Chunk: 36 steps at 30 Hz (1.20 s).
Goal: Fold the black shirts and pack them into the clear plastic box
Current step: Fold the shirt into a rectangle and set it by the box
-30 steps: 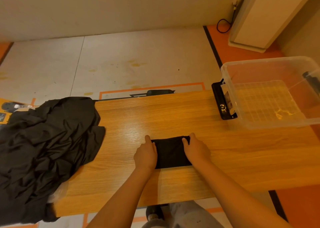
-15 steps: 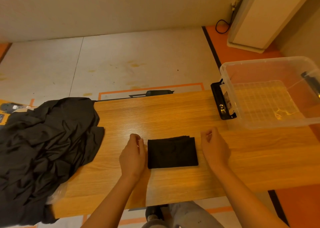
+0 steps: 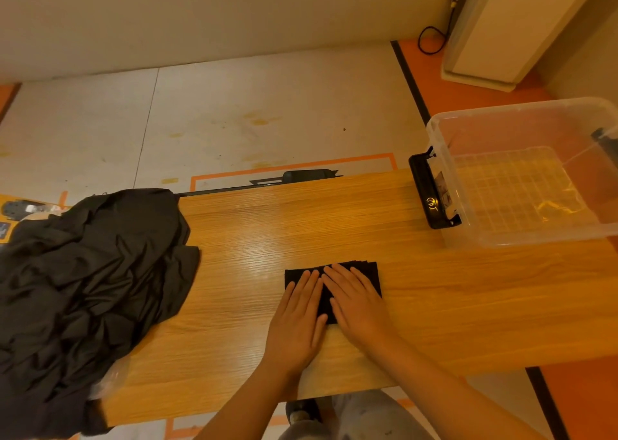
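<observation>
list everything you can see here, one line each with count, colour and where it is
folded shirt: 1, black, middle of the table, under both hands
shirt pile: 1 heap, number of shirts cannot be told, black, left end of the table, hanging over its edge
plastic box: 1, clear, right end of the table, no shirt in it
box latch: 1, black, on the box end that faces the shirts
table: 1, light wood, across the view
cable: 1, black, on the orange floor by the far wall
tall unit: 1, cream, far right corner
left hand: 1, flat on the folded shirt's left part
right hand: 1, flat on its right part, beside the left hand
</observation>
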Tool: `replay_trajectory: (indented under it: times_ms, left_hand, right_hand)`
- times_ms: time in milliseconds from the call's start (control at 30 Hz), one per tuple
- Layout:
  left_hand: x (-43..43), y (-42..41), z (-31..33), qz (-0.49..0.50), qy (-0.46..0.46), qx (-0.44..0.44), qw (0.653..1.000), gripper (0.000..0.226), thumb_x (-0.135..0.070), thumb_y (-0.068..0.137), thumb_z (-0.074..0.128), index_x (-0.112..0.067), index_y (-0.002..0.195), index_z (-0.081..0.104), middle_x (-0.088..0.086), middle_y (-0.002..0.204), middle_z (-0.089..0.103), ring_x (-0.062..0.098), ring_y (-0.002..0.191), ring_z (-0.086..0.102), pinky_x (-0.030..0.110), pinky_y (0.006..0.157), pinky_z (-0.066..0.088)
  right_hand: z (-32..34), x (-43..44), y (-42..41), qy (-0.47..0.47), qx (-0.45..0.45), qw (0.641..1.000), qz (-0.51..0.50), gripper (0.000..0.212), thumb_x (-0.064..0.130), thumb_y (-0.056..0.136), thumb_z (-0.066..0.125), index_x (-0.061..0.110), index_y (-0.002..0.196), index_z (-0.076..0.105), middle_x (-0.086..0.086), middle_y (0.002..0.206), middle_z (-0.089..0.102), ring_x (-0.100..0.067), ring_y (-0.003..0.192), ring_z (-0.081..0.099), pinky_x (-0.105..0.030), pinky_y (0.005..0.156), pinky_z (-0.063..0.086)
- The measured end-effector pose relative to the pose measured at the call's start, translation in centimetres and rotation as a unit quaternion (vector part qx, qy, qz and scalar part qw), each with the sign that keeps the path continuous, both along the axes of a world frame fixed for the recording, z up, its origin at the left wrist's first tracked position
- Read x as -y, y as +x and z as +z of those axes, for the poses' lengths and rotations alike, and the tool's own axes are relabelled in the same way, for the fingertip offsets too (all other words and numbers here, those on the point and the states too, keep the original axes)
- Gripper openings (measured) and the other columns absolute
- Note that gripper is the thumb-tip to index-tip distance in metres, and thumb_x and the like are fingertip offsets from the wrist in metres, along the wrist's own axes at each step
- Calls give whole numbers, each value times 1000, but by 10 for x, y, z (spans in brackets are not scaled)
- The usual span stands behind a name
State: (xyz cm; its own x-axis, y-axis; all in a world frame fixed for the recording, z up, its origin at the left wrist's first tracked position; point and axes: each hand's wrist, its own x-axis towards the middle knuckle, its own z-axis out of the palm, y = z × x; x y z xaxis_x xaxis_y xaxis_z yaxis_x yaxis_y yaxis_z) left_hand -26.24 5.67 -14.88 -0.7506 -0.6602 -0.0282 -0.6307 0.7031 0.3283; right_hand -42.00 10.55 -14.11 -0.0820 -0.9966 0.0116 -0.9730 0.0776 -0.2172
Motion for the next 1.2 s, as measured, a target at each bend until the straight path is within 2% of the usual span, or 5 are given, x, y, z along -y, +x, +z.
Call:
replay_trajectory:
  times_ms: [267, 500, 900, 1033, 1200]
  left_hand:
    - [-5, -7, -6, 59, 32, -6, 998, 61, -38, 101, 24, -6, 153, 18, 7, 162, 12, 18, 150, 6, 37, 120, 7]
    - [10, -26, 0, 139, 37, -48, 988, 55, -27, 95, 31, -8, 145, 40, 6, 153, 36, 13, 146, 19, 35, 118, 14]
    - [28, 2, -13, 113, 21, -11, 993, 61, -36, 97, 28, -14, 154, 23, 3, 161, 16, 14, 150, 8, 40, 121, 8]
    - [30, 6, -11, 106, 18, 13, 994, 61, -35, 98, 25, -15, 155, 17, 2, 162, 13, 14, 150, 5, 40, 121, 8]
    - [29, 7, -5, 104, 25, 29, 994, 61, -40, 100, 20, -16, 156, 9, 2, 163, 5, 13, 150, -3, 37, 121, 2]
  right_hand:
    - [-9, 20, 0, 60, -17, 998, 23, 54, 38, 97, 27, 15, 144, 38, -1, 150, 40, -14, 141, 32, -39, 112, 21]
    - [-12, 21, 2, 57, -5, 998, 16, 55, 38, 97, 27, 15, 145, 38, 0, 152, 38, -14, 142, 30, -40, 112, 21]
    - [-14, 15, -15, 57, 16, 997, -54, 58, 42, 95, 32, 21, 150, 31, 1, 155, 33, -14, 145, 21, -41, 115, 14]
    - [-18, 3, -36, 64, 21, 992, -102, 60, 42, 97, 26, 26, 153, 14, 2, 159, 18, -13, 148, 10, -39, 118, 6]
    - [-17, -2, -39, 77, 30, 989, -118, 58, 48, 101, 9, 22, 153, 13, -1, 159, 18, -13, 147, 6, -38, 117, 4]
